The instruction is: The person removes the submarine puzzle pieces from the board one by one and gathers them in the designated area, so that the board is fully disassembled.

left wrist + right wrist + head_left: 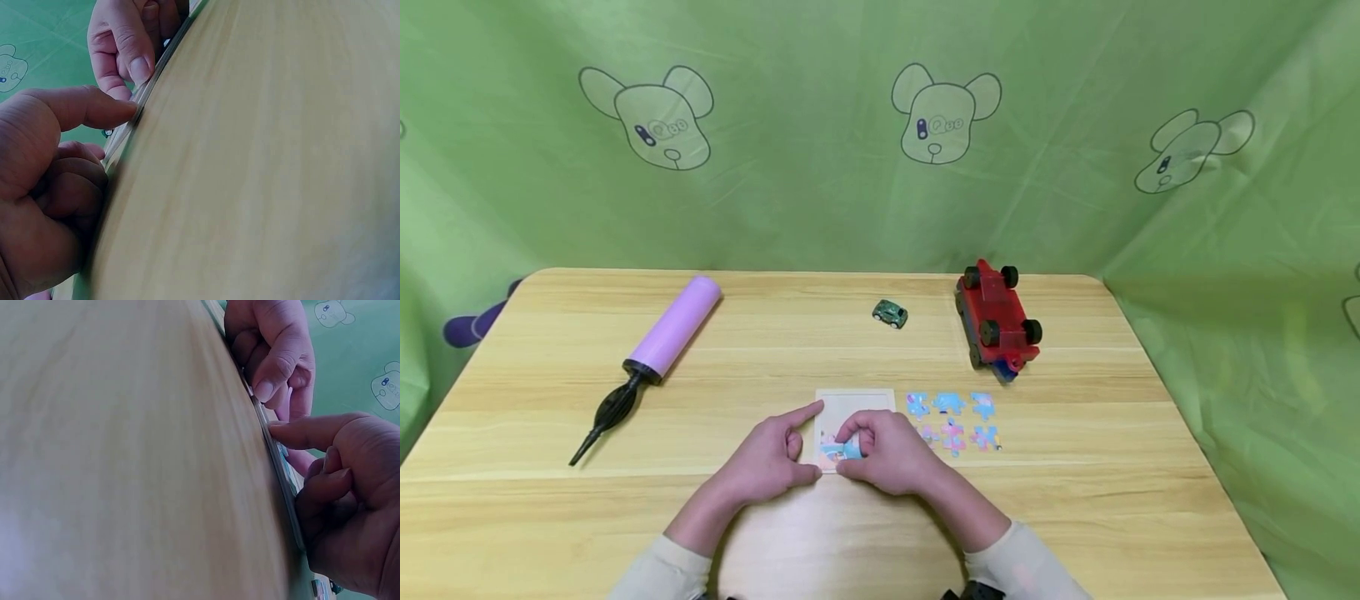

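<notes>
A small pale puzzle tray [857, 402] lies flat on the table in front of the person. The left hand [766, 460] holds its left side, index finger near the upper left corner and thumb at the lower left. Inside the tray's lower left is a pink and blue puzzle piece [830, 451]. The right hand [891, 450] has thumb and curled index finger around a light-blue piece [852, 450] beside it, partly covered by the fingers. In the right wrist view, the right thumb [300, 431] touches the tray's near edge. Both wrist views see the tray only edge-on.
Several loose puzzle pieces [952, 433] lie in two rows right of the tray, partly behind the right hand. Farther back are a green toy car [890, 313] and an overturned red toy vehicle [996, 312]. A purple hand pump [676, 325] with black nozzle lies left.
</notes>
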`<state>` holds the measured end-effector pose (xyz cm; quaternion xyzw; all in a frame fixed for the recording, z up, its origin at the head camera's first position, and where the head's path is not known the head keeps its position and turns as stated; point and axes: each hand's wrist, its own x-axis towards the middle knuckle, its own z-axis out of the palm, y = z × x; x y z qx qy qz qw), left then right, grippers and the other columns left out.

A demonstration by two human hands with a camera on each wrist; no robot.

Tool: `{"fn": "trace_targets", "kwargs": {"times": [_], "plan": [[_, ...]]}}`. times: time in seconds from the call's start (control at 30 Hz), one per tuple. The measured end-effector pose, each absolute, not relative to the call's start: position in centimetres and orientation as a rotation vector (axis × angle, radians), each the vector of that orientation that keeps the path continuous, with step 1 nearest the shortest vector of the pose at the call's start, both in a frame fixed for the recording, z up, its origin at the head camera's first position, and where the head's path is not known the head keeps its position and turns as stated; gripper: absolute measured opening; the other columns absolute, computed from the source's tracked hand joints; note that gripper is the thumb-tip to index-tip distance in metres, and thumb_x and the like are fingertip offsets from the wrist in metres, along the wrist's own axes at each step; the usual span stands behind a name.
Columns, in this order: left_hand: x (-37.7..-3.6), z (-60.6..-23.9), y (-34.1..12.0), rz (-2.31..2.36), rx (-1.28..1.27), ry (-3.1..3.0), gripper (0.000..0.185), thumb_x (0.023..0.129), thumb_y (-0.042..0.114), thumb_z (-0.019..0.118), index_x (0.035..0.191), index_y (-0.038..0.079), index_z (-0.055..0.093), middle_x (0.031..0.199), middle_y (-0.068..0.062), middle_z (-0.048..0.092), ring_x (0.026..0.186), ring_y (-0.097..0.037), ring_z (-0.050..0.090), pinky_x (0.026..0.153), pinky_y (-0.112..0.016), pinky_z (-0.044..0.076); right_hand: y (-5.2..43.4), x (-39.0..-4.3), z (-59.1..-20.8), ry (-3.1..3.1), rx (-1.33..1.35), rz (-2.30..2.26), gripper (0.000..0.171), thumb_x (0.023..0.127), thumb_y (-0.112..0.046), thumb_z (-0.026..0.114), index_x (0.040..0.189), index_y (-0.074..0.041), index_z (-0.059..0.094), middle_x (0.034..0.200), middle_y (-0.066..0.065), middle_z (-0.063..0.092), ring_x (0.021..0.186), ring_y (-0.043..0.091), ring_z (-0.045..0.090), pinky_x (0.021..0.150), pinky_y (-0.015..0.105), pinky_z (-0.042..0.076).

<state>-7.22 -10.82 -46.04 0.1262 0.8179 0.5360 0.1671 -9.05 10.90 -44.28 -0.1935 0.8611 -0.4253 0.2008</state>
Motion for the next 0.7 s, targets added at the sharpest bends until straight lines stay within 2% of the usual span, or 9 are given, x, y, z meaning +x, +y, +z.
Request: {"fn": "trace_targets", "kwargs": {"times": [0.2, 0.43, 0.7], "plan": [[-7.2, -46.1, -10.8, 1.527, 0.361, 2.334, 0.087, 0.071, -0.001, 0.080, 0.150, 0.001, 0.043, 0.055, 0.007, 0.035, 0.048, -0.007, 0.034, 0.049, -0.022, 0.032, 11.0, -9.0, -44.6, 2.432, -0.547, -1.209, 0.022, 0.081, -0.011, 0.082, 0.100, -0.014, 0.071, 0.052, -0.007, 0.042, 0.045, 0.006, 0.036, 0.046, 0.023, 0.034], [-7.2, -46.0, -10.8, 1.517, 0.362, 2.344, 0.087, 0.071, 0.000, 0.081, 0.149, 0.001, 0.043, 0.055, 0.007, 0.035, 0.048, -0.007, 0.033, 0.048, -0.022, 0.031, 11.2, -9.1, -45.1, 2.433, -0.612, -1.168, 0.031, 0.075, -0.019, 0.089, 0.100, -0.018, 0.070, 0.053, -0.008, 0.039, 0.045, 0.005, 0.032, 0.046, 0.022, 0.031], [-7.2, -46.1, -10.8, 1.520, 0.363, 2.343, 0.088, 0.070, -0.001, 0.082, 0.149, 0.000, 0.043, 0.055, 0.007, 0.036, 0.047, -0.007, 0.033, 0.048, -0.022, 0.032, 11.1, -8.9, -45.1, 2.440, -0.582, -1.163, 0.028, 0.077, -0.020, 0.087, 0.098, -0.019, 0.069, 0.052, -0.008, 0.039, 0.045, 0.005, 0.033, 0.046, 0.023, 0.031]]}}
